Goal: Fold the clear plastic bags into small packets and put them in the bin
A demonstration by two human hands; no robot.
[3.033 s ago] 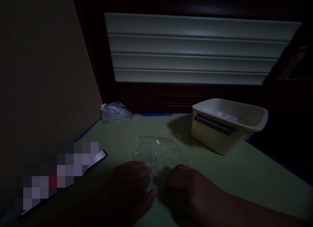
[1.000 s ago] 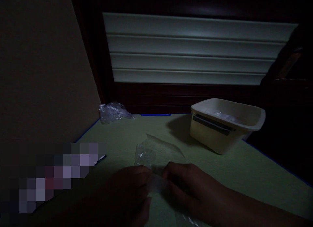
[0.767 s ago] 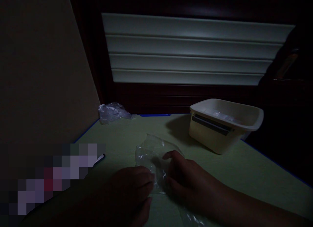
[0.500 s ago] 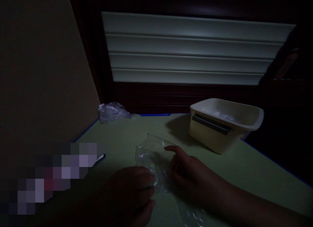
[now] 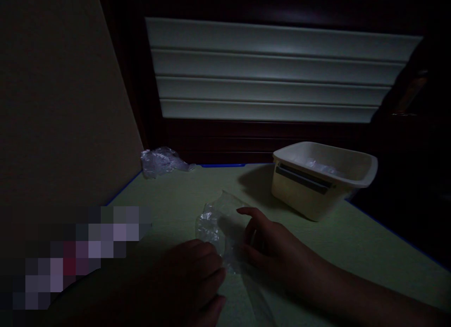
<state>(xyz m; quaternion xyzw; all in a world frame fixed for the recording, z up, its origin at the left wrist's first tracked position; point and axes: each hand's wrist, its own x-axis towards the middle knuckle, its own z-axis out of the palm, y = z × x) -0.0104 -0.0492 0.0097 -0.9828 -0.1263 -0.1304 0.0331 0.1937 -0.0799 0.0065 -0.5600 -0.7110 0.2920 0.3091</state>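
Note:
A thin, clear plastic bag (image 5: 214, 223) lies crumpled on the green tabletop between my hands, with a long clear strip trailing toward the near edge. My left hand (image 5: 193, 275) is curled at the bag's lower left, its fingers bent over that edge; the dark hides part of the grip. From the right, my right hand (image 5: 271, 242) closes its thumb and lower fingers on the bag's right side. Its index finger points out over the plastic.
A cream plastic bin (image 5: 299, 195) with clear plastic inside stands at the back right. Another crumpled clear bag (image 5: 162, 161) lies in the back left corner by the wall. A blurred-out item (image 5: 95, 252) rests at the left. White slatted panels (image 5: 264, 73) rise behind the table (image 5: 211, 176).
The bag has shifted and creased: its far corner now points up and further right, and the trailing strip lies differently. Both hands have barely moved.

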